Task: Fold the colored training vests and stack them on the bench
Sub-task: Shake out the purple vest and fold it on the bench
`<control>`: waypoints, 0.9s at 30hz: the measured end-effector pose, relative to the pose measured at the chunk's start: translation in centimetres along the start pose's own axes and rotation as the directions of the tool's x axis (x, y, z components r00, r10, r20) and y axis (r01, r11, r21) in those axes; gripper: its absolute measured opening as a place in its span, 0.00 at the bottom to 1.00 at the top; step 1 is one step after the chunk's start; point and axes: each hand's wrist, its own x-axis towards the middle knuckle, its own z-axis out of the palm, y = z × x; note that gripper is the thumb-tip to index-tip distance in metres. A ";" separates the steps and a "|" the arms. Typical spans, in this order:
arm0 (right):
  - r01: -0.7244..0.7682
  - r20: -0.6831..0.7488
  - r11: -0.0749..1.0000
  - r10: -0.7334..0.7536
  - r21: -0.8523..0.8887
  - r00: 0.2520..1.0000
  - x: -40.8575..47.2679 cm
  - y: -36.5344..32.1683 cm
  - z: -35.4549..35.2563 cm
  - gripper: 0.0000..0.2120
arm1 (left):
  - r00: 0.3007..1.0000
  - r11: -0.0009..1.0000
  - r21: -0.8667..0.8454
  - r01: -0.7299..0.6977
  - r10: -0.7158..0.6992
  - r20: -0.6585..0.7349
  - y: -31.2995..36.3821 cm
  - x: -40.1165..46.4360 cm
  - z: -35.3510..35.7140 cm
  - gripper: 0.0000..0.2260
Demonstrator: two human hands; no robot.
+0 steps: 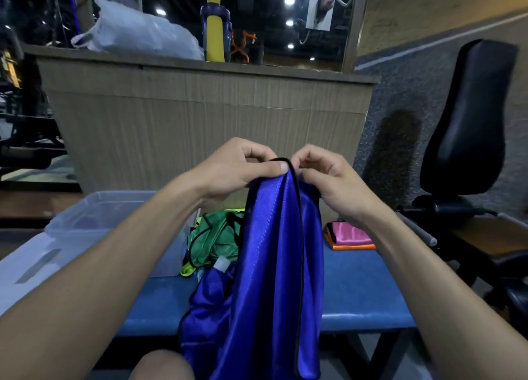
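- Knee: bare, at the bottom edge, just left of the hanging cloth.
- Blue vest: held up by its top edge, hanging down in front of the table to the bottom edge of the view; black piping runs along its edges.
- Left hand: fingers curled, thumb pressed on the top edge of the blue vest, pinching it.
- Right hand: fingers curled, pinching the same top edge just right of the left hand; the two hands are close together, almost touching.
- Table: blue padded top, running left to right under the forearms.
- Second blue cloth: crumpled on the table, partly behind the held vest.
- Green vest: crumpled on the table behind the blue cloth, with a yellow vest showing at its lower edge.
- Bin: clear plastic, on the left part of the table, just left of the green vest.
- Folded stack: pink vest on top of an orange one, on the table right of the held vest.
- Seat: black padded, upright, to the right of the table.
- Counter: wood-faced, behind the table; on it lie a white bag and a yellow-and-blue bottle.
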 end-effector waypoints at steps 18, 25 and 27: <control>-0.164 0.019 0.975 0.163 0.151 0.986 -1.0 1.8 0.9 0.22 | 0.998 0.957 0.289 0.013 0.005 -0.061 1.9 -1.5 -4.8 0.05; -0.170 -0.009 0.967 0.175 0.187 0.984 2.4 -1.0 -0.5 0.11 | 0.992 0.951 0.296 0.095 -0.115 0.052 -1.2 -3.4 -4.1 0.08; -0.158 -0.031 0.971 0.166 0.179 0.986 3.0 -1.6 -0.6 0.11 | 0.988 0.941 0.314 0.127 -0.149 0.046 -2.2 -3.6 -4.0 0.11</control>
